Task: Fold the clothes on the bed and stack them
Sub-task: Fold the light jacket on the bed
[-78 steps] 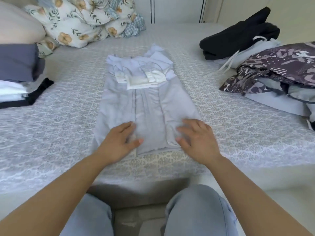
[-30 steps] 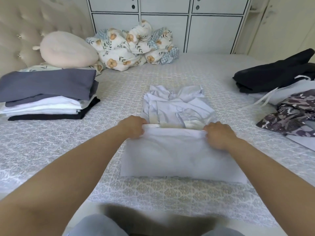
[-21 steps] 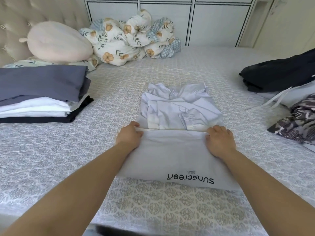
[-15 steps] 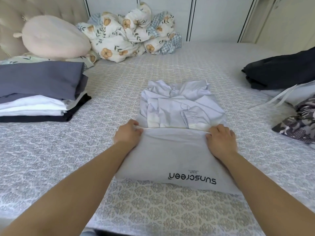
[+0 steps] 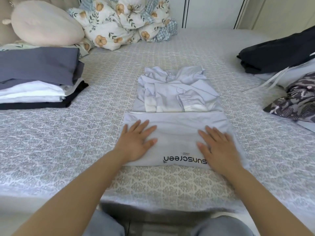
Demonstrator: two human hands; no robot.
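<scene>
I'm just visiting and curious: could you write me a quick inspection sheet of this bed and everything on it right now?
Surface: bed with a patterned grey cover.
Job's things: pale jacket, bottom part folded up, upside-down "sunscreen" print showing; folded stack at left, grey piece on top; unfolded pile at right, dark and patterned garments.
Clutter: round pink cushion and floral bedding bundle at the far end.
Hands: left hand and right hand lie flat on the folded part, fingers straight.
Cables: nothing seen; only a white drawstring.
Surroundings: white cupboard doors behind.
</scene>
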